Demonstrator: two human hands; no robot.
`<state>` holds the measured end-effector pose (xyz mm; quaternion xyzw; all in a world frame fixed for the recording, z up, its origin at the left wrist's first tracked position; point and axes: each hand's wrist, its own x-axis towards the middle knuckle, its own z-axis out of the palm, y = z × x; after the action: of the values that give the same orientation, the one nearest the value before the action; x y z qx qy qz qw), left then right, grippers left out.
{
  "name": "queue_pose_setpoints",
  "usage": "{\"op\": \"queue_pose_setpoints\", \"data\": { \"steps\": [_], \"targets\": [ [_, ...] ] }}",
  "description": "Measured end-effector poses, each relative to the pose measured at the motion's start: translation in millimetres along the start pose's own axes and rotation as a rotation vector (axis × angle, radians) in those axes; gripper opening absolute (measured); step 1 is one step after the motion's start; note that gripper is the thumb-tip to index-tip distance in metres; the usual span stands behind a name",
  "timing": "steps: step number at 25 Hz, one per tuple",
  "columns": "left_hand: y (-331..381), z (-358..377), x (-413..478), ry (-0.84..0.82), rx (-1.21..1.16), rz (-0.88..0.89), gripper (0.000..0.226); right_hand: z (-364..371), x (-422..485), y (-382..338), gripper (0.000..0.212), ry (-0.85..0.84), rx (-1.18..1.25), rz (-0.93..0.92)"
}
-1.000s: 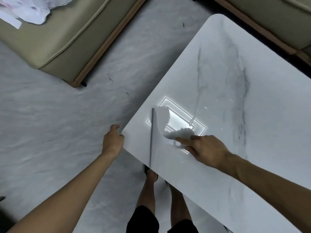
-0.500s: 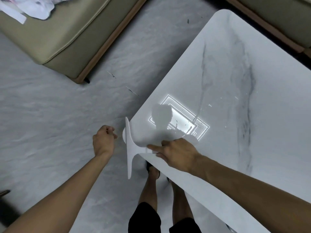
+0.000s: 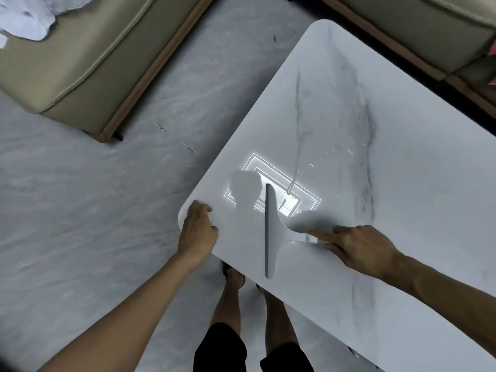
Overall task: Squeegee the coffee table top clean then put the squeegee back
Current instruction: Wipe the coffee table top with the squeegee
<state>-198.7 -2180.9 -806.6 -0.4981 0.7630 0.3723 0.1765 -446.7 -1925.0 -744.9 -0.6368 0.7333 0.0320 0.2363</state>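
Since half a second ago the squeegee (image 3: pixel 273 232) has come back from the near-left edge of the table (image 3: pixel 402 130) onto its top, dark blade lying near-to-far beside the bright reflection. Right hand (image 3: pixel 359 248) grasps the handle, forefinger stretched along it. Left hand (image 3: pixel 198 229), off the table before, now grips the near-left corner
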Motion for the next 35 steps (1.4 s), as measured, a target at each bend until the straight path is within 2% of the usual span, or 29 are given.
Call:
{"op": "queue_pose_setpoints", "data": {
  "steps": [4, 7, 10, 13, 15, 20, 26, 28, 30, 33, 35],
  "targets": [
    [14.7, 12.0, 4.0, -0.117, 0.064, -0.068, 0.048, -11.9, -48.7, 31.8, 0.041, -0.081, -0.014, 0.125],
    [23.6, 13.3, 4.4, -0.139, 0.097, -0.079, 0.052, -24.5, -63.6, 29.8, 0.039, -0.062, -0.059, 0.130],
    [27.8, 11.1, 9.7, -0.189, 0.125, -0.105, 0.055, -19.2, -43.1, 3.0, 0.039, -0.051, -0.020, -0.044],
    [29.6, 2.9, 16.7, -0.207, 0.121, -0.146, 0.054, 12.9, 2.7, -42.2, 0.043, -0.133, 0.020, -0.219],
    [31.2, 0.1, 19.0, -0.214, 0.122, -0.156, 0.052, 24.0, 26.7, -62.0, 0.045, -0.214, 0.055, -0.242],
    [31.4, 8.1, 23.2, -0.231, 0.123, -0.191, 0.053, 15.7, 20.0, -33.0, 0.043, -0.261, 0.035, -0.154],
    [43.4, 10.5, 21.3, -0.248, 0.099, -0.260, 0.053, -5.9, -49.5, 46.4, 0.047, -0.171, 0.018, 0.050],
    [47.4, 9.8, 17.3, -0.199, 0.119, -0.253, 0.048, -17.7, -70.7, 68.1, 0.046, -0.260, 0.008, 0.157],
    [47.6, 6.7, 11.9, -0.052, 0.157, -0.203, 0.042, -31.2, -84.7, 78.4, 0.044, -0.251, -0.010, 0.197],
    [42.5, -4.4, 8.1, 0.191, 0.054, -0.119, 0.029, -38.4, -73.6, 64.1, 0.041, -0.151, -0.022, 0.100],
    [38.8, -15.8, 9.6, 0.263, -0.046, -0.114, 0.019, -33.4, -38.4, 36.7, 0.038, -0.111, -0.010, -0.051]
  ]
}}
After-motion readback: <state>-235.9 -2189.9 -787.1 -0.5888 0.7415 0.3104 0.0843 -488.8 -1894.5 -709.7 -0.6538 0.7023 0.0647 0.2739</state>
